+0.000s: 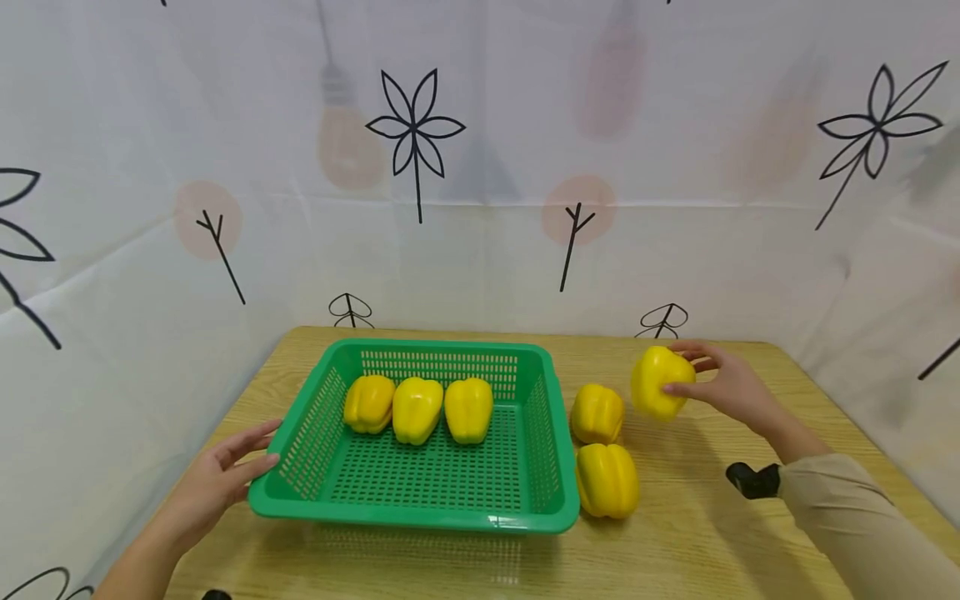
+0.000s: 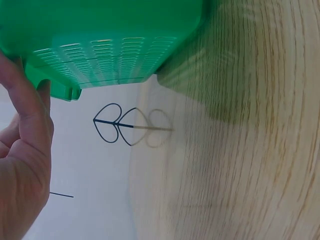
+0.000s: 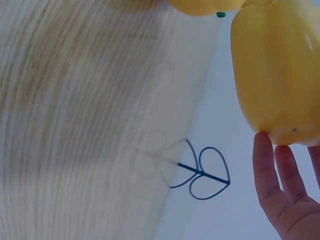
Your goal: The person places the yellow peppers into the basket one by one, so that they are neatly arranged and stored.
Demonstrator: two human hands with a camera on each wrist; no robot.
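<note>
My right hand (image 1: 731,387) holds a yellow bell pepper (image 1: 657,383) above the right side of the table, thumb on the near side. In the right wrist view, fingertips (image 3: 263,145) press the end of that pepper (image 3: 277,70). My left hand (image 1: 217,475) touches the left rim of a green plastic basket (image 1: 412,518) with loosely extended fingers. Inside the basket, three yellow bell peppers (image 1: 417,410) lie in a row towards the back. Two more yellow bell peppers, a farther one (image 1: 597,414) and a nearer one (image 1: 609,481), lie just right of the basket.
Beneath everything is a wood-grain table (image 1: 690,508). A pale patterned cloth (image 1: 480,267) hangs behind it and along both sides. A black strap piece (image 1: 752,481) shows at the right sleeve.
</note>
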